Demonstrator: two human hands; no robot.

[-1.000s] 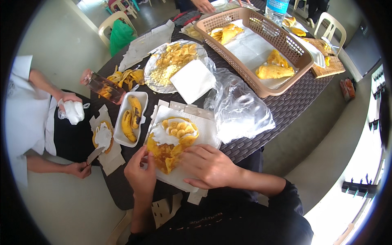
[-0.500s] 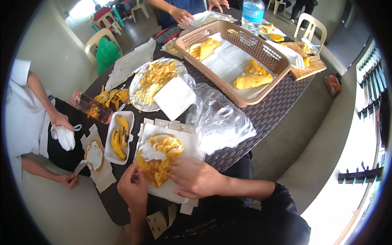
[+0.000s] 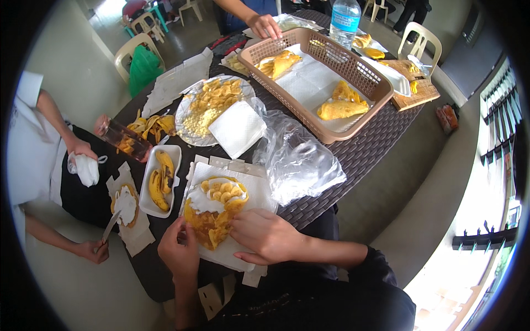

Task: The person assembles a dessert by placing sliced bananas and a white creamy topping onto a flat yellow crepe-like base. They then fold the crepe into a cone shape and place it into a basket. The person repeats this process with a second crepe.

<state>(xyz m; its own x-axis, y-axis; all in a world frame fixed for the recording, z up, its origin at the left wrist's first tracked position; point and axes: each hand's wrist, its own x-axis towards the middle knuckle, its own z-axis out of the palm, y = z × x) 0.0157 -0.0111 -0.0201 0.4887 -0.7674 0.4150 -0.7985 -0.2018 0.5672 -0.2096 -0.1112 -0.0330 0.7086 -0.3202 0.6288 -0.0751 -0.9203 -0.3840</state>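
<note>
- Three folded yellow wraps (image 3: 338, 109) already lie in the brown basket (image 3: 353, 128), well apart across the dark surface (image 3: 381, 144).
- One open round wrap (image 3: 212, 218), spread with white cream and banana slices, sits on white paper, seemingly not yet folded.
- Right hand (image 3: 265, 234) presses its edge, fingers bent.
- Left hand (image 3: 178, 252) pinches the near rim.

Tan plastic basket (image 3: 353, 74) at 1 o'clock, folded filled crepes on white paper inside. Water bottle (image 3: 345, 22) behind it at 12. Foil plate of banana slices (image 3: 207, 107) at 11, white tray of peeled bananas (image 3: 160, 179) at 9 (peels heaped just beyond). Crumpled clear bag (image 3: 298, 160) dead centre.
</note>
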